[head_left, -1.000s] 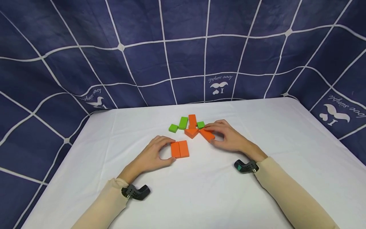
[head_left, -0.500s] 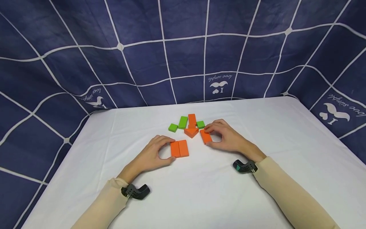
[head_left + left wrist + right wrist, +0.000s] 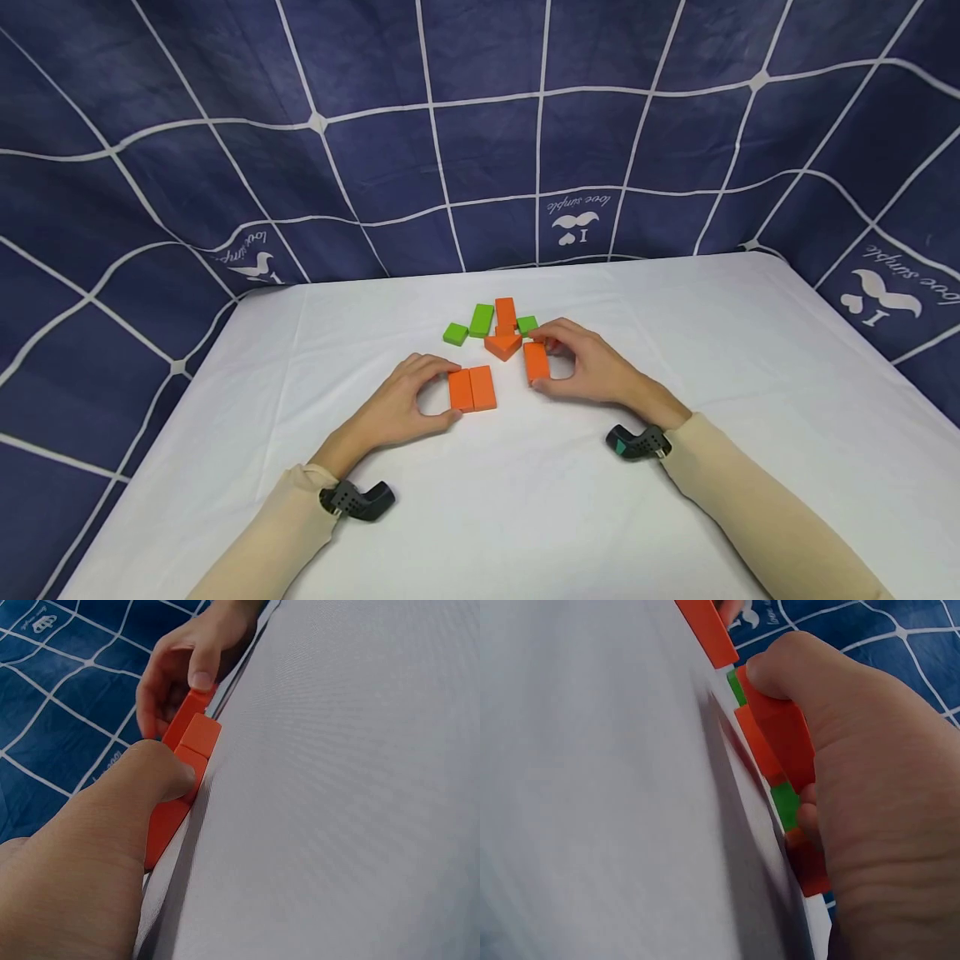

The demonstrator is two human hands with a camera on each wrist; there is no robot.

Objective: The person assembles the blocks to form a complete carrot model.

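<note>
Two orange rectangular blocks lie side by side on the white cloth. My left hand (image 3: 397, 406) holds the left orange block (image 3: 461, 393) by its near and far ends, thumb in front, and the second orange block (image 3: 483, 388) sits against it. Over to the right, my right hand (image 3: 588, 364) pinches another orange block (image 3: 536, 363) lengthwise between thumb and fingers. In the right wrist view a shadow falls on the cloth beside that held block (image 3: 780, 727). The left wrist view shows the left thumb (image 3: 169, 772) pressed on an orange face; the left fingers are hidden.
Behind the hands stand an orange triangular block (image 3: 503, 347), an orange rectangular block (image 3: 506, 312), a green rectangular block (image 3: 482, 321), and small green blocks at left (image 3: 455, 334) and right (image 3: 527, 325). A dark blue checked curtain (image 3: 487, 150) borders the white-covered table (image 3: 525, 500).
My right hand has drawn its orange block slightly left and towards me, turning it from slanted to nearly straight. The left hand and its two blocks have stayed put.
</note>
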